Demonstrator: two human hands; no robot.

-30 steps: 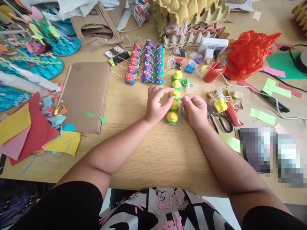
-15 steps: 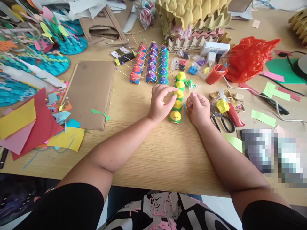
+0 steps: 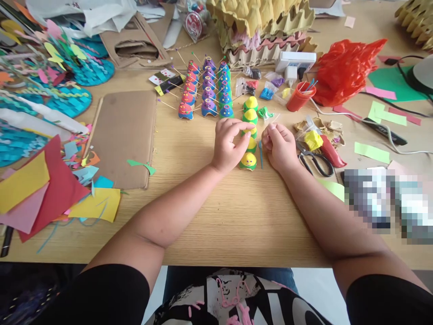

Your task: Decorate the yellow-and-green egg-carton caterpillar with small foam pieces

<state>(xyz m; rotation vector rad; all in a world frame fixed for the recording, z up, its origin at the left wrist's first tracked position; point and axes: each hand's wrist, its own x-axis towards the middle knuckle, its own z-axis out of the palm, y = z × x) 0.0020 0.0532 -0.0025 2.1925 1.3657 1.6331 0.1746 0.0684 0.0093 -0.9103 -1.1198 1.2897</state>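
My left hand (image 3: 230,145) hovers at or over the left side of a yellow-and-green egg-carton caterpillar (image 3: 249,160), thumb and index finger slightly apart. Whether its fingertips touch the middle bumps I cannot tell. The front bump bears a small smiling face and points toward me. Right of the caterpillar, my right hand (image 3: 278,143) is closed, thumb pressed on bent fingers; anything inside is hidden. Between the caterpillar and that hand lies a thin blue stick (image 3: 260,155). Beyond my left hand stand three finished-looking caterpillars: red (image 3: 186,110), purple (image 3: 209,107) and blue-green (image 3: 225,109).
Black-handled scissors (image 3: 316,162), a yellow clay lump (image 3: 313,140) and a red cutter (image 3: 332,151) lie right. Behind are a red cup (image 3: 301,97), clay packets, a power strip (image 3: 296,60) and stacked egg trays (image 3: 260,22). Cardboard (image 3: 122,140) and paper scraps occupy the left.
The camera view has shifted slightly, so the background sits a little further left and higher. Both hands keep nearly the same pose beside the yellow-and-green caterpillar.
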